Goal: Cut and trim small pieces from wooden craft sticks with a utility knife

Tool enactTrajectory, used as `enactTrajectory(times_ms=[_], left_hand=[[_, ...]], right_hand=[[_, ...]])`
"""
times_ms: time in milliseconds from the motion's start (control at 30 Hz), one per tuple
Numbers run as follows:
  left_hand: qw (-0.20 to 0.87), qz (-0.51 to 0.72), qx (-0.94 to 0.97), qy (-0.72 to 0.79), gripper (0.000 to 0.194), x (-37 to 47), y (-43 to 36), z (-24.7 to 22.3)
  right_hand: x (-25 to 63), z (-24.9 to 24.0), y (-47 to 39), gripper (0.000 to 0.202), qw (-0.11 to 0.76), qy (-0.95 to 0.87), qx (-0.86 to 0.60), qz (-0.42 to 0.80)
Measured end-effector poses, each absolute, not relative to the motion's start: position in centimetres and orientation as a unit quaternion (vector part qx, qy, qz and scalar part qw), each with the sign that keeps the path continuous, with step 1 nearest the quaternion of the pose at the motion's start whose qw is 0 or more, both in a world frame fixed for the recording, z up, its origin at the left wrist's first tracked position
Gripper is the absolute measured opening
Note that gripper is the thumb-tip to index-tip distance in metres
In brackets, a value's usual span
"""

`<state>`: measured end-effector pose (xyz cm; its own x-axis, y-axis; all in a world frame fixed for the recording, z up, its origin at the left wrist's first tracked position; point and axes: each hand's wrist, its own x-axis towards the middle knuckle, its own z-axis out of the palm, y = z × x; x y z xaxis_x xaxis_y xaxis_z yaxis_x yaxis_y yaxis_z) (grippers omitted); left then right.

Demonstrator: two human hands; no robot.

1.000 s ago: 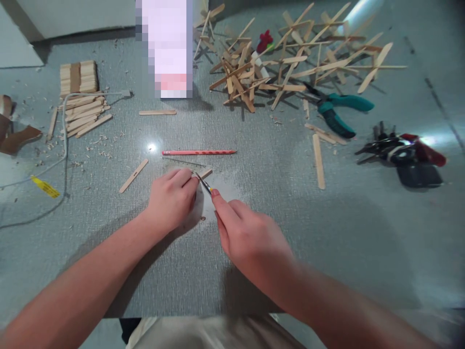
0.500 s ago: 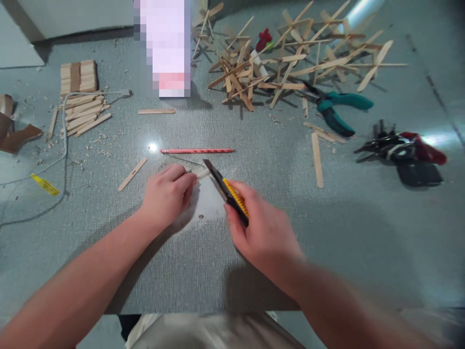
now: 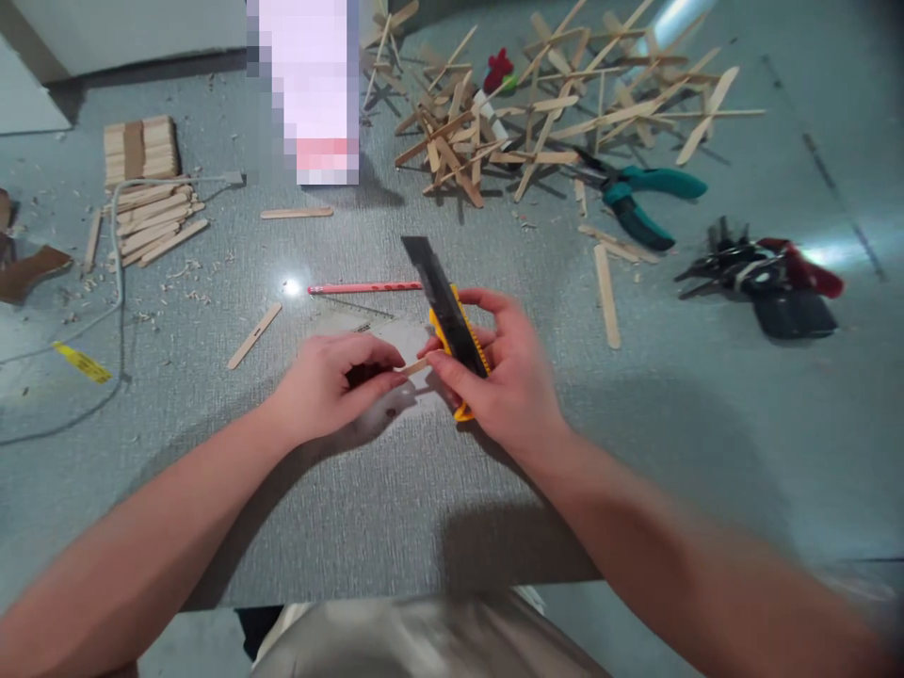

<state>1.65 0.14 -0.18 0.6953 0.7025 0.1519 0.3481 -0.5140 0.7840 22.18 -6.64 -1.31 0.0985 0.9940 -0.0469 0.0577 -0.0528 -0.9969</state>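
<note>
Between my two hands is a short wooden craft stick (image 3: 416, 366). My left hand (image 3: 339, 381) pinches its left end between thumb and fingers. My right hand (image 3: 505, 367) holds a yellow and black utility knife (image 3: 459, 330), its dark blade pointing up and away to the left. The thumb and a fingertip of that hand also touch the stick's right end. Just beyond lies a red pencil (image 3: 363, 288), its right end hidden behind the knife. A clear ruler (image 3: 353, 309) lies partly under my hands. Left of them rests a craft stick with a small slot (image 3: 254, 336).
Bundled craft sticks (image 3: 141, 151) and a loose pile (image 3: 159, 224) lie at left beside a grey cable (image 3: 119, 254). Crossed-stick assemblies (image 3: 459, 141) fill the back. Teal-handled pliers (image 3: 639, 202), keys (image 3: 763, 273) and a single stick (image 3: 607, 297) are at right. Shavings are scattered about.
My right hand has turned the knife more upright, its blade lifted away from the stick. Both hands now meet at the stick, raised from the ruler. The view has shifted slightly.
</note>
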Motion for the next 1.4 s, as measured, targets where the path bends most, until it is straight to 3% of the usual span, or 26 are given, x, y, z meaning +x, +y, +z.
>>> enactTrajectory(times_ms=[233, 600, 1067, 1400], left_hand=[[0.589, 0.238, 0.675, 0.375, 0.021, 2.6, -1.4, 0.0], [0.664, 0.281, 0.591, 0.362, 0.024, 3.2, -1.8, -0.2], [0.538, 0.303, 0.689, 0.379, 0.007, 3.0, -2.2, -0.4], [0.347, 0.388, 0.728, 0.445, 0.018, 2.0, -0.7, -0.5]], right_hand=[[21.9, -1.3, -6.4, 0.049, 0.541, -0.357, -0.551, 0.525], [21.8, -1.2, -6.5, 0.049, 0.533, -0.356, -0.541, 0.545], [21.4, -0.9, -6.8, 0.045, 0.543, -0.398, -0.534, 0.512], [21.7, -1.3, -6.9, 0.047, 0.54, -0.398, -0.541, 0.508]])
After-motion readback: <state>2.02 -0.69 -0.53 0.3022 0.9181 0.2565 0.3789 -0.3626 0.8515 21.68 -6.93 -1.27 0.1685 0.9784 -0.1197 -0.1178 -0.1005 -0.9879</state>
